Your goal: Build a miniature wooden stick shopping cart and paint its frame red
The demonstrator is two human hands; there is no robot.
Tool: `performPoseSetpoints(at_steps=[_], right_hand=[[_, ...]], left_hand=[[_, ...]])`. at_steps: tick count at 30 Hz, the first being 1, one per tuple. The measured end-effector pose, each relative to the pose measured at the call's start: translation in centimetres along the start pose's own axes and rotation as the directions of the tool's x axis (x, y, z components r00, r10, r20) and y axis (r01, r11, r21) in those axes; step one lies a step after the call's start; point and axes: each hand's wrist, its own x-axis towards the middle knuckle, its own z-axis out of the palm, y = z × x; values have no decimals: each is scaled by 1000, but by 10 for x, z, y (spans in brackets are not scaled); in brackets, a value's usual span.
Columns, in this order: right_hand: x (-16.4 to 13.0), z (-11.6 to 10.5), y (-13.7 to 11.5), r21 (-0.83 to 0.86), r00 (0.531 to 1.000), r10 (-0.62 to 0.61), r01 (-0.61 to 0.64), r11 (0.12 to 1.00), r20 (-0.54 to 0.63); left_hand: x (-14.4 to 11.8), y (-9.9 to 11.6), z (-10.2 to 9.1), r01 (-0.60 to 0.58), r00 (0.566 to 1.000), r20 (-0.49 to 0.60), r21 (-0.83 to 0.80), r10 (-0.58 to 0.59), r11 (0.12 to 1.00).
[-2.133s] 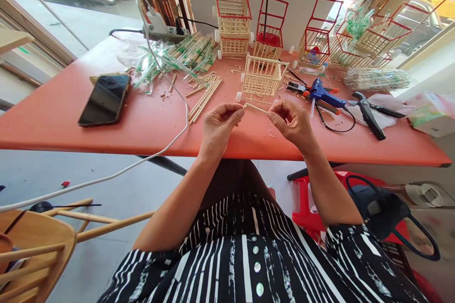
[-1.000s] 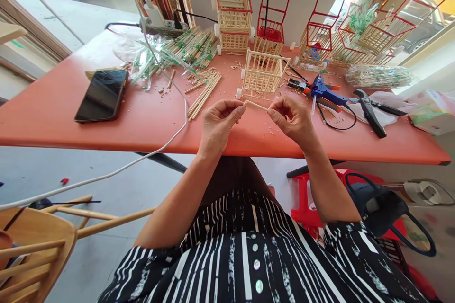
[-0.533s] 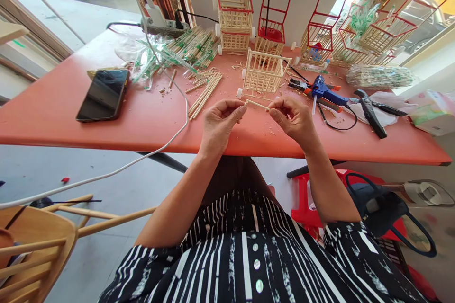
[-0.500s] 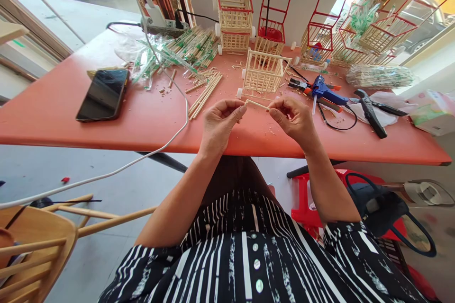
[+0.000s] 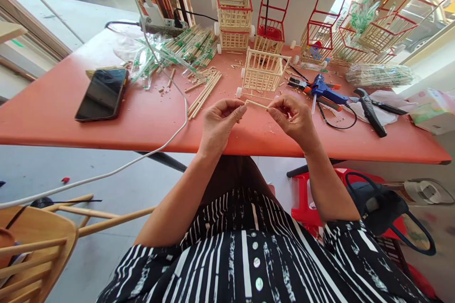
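Observation:
Both my hands are closed in a pinch above the front of the red table. Between them spans a short pale wooden stick piece (image 5: 257, 104), with a small bend or joint at its left end. My left hand (image 5: 222, 120) grips that left end between thumb and fingers. The right end is pinched by my right hand (image 5: 289, 116). Just beyond my fingers stands a small unpainted stick cart (image 5: 265, 71) with white wheels. Left of it lie several loose wooden sticks (image 5: 205, 94). A blue glue gun (image 5: 325, 90) rests to the right of my right hand.
A black phone (image 5: 102, 94) lies at the left, near a white cable (image 5: 183, 125) crossing the table edge. Bagged sticks (image 5: 194, 45) are piled behind. Red-rimmed carts (image 5: 234, 9) stand along the back. Black-handled pliers (image 5: 371, 111) and a tissue pack (image 5: 432, 111) sit at the right.

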Motion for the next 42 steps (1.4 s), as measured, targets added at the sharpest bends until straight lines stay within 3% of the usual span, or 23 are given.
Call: performPoseSetpoints(at_steps=[21,42], right_hand=[[0,-1,-5,3,998,-24,24,1000,50],[0,-3,1,-68,1000,-3,3,998,6]], left_hand=[[1,-2,-1,-11,1000,22,-18,12,1000],[-1,-2,-1,14,1000,2,47,-14,999]])
